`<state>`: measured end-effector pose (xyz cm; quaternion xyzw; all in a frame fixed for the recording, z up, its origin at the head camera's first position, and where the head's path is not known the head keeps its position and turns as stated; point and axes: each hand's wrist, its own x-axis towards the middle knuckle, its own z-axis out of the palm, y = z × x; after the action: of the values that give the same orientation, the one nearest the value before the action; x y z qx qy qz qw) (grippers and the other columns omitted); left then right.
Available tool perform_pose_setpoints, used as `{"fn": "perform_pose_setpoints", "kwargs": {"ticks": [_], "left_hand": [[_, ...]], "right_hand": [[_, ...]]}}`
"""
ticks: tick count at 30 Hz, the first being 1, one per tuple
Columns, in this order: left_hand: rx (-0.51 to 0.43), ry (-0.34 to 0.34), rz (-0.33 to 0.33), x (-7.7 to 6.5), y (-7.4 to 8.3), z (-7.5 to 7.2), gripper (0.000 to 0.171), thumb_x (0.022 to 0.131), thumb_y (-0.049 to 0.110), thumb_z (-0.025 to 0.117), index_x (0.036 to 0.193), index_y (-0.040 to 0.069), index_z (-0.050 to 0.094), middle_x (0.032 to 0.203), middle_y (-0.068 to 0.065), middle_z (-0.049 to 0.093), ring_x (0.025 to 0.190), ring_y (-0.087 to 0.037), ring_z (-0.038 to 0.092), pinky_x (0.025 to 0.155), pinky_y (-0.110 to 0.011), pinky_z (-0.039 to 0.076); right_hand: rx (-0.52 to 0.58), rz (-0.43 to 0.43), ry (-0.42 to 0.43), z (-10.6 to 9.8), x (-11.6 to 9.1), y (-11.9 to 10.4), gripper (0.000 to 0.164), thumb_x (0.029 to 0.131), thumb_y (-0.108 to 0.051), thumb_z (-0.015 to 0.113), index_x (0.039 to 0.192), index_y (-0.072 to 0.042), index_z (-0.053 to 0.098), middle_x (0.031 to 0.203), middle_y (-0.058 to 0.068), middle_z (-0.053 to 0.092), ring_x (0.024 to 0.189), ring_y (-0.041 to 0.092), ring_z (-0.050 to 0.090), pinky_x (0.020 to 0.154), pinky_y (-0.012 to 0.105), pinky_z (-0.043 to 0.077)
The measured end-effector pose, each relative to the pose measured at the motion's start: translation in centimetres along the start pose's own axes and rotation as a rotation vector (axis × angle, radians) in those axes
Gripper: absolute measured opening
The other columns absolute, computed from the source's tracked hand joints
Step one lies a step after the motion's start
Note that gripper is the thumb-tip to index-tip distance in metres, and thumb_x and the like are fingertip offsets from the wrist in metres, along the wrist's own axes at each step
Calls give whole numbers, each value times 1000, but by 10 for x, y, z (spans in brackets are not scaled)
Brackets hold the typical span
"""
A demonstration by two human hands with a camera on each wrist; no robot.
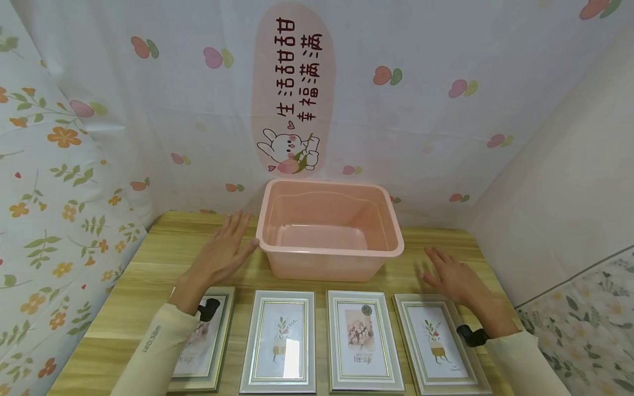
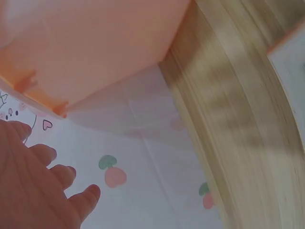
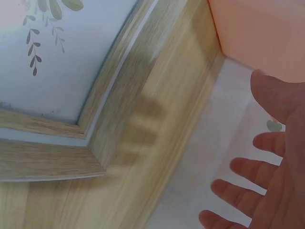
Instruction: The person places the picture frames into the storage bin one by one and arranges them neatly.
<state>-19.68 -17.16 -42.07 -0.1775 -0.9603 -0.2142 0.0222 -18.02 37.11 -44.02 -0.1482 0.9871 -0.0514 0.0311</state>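
A pink plastic basin (image 1: 329, 264) stands at the back of the wooden table, its inside bare in the head view. My left hand (image 1: 221, 250) is held just left of it, fingers straight and the thumb right at its rim. To the right of the basin my right hand (image 1: 455, 280) hovers with fingers spread and holds nothing. Several picture frames lie face up in a row along the front: one partly under my left forearm (image 1: 225, 335), a silver one (image 1: 249, 341), another silver one (image 1: 333, 341), and a tilted one (image 1: 413, 352) beside my right wrist.
A white cloth (image 1: 421, 137) with fruit prints and writing hangs behind the table (image 1: 148, 264). Flowered cloth (image 1: 59, 192) covers the left side, and a plain pale wall (image 1: 559, 165) rises on the right. Black wrist cameras sit on both wrists.
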Motion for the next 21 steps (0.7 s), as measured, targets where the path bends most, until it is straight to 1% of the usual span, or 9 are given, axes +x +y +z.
{"fn": "perform_pose_setpoints", "kwargs": {"ticks": [3, 5, 8, 10, 13, 15, 18, 21], "left_hand": [[-38, 3, 5, 3, 4, 0, 75, 105, 53, 30, 159, 6, 7, 166, -17, 0, 152, -40, 1, 119, -62, 13], [-59, 2, 10, 6, 6, 0, 74, 106, 52, 30, 160, 7, 7, 166, -18, 0, 151, -41, 2, 118, -63, 13], [-102, -4, 7, 9, 9, 0, 72, 106, 49, 30, 160, 10, 4, 166, -16, 0, 151, -41, 6, 117, -63, 17], [-145, -9, -2, 12, 11, 1, 70, 106, 49, 30, 160, 14, 2, 166, -14, -1, 151, -41, 10, 116, -64, 21], [-211, -18, -12, 14, 14, 1, 69, 107, 50, 28, 160, 16, 0, 167, -13, 1, 149, -41, 17, 115, -64, 24], [-249, -19, -18, 16, 16, 2, 70, 107, 50, 27, 160, 15, 0, 166, -13, 4, 149, -41, 19, 116, -62, 23], [-291, -11, -34, 19, 18, 3, 70, 107, 49, 29, 160, 12, 4, 165, -14, 12, 149, -40, 21, 117, -60, 22], [-312, 6, -67, 21, 19, 4, 70, 106, 49, 32, 160, 10, 9, 163, -16, 20, 146, -41, 29, 115, -61, 26]], "right_hand": [[37, -4, -20, 2, -1, 2, 72, 100, -43, 56, 150, 4, 33, 147, 35, 38, 125, 57, 46, 95, 70, 41], [63, 4, -48, 4, -2, 3, 70, 99, -41, 57, 149, 4, 35, 145, 35, 41, 123, 57, 48, 93, 69, 43], [104, 32, -114, 6, -3, 4, 68, 98, -40, 59, 146, 6, 40, 141, 36, 45, 122, 57, 49, 92, 69, 43], [135, 51, -161, 8, -5, 5, 67, 98, -39, 60, 143, 7, 43, 141, 36, 46, 124, 56, 48, 95, 69, 42], [178, 46, -215, 11, -7, 7, 64, 98, -37, 61, 138, 10, 47, 139, 35, 48, 125, 54, 48, 97, 67, 41], [207, 32, -239, 13, -8, 9, 62, 97, -36, 63, 136, 11, 50, 137, 34, 52, 124, 53, 49, 98, 66, 41], [251, 11, -285, 14, -9, 10, 58, 94, -32, 67, 132, 10, 54, 132, 31, 57, 121, 50, 53, 97, 64, 44], [289, -3, -337, 15, -10, 11, 52, 92, -27, 71, 128, 8, 58, 126, 28, 61, 116, 47, 57, 94, 61, 47]]}}
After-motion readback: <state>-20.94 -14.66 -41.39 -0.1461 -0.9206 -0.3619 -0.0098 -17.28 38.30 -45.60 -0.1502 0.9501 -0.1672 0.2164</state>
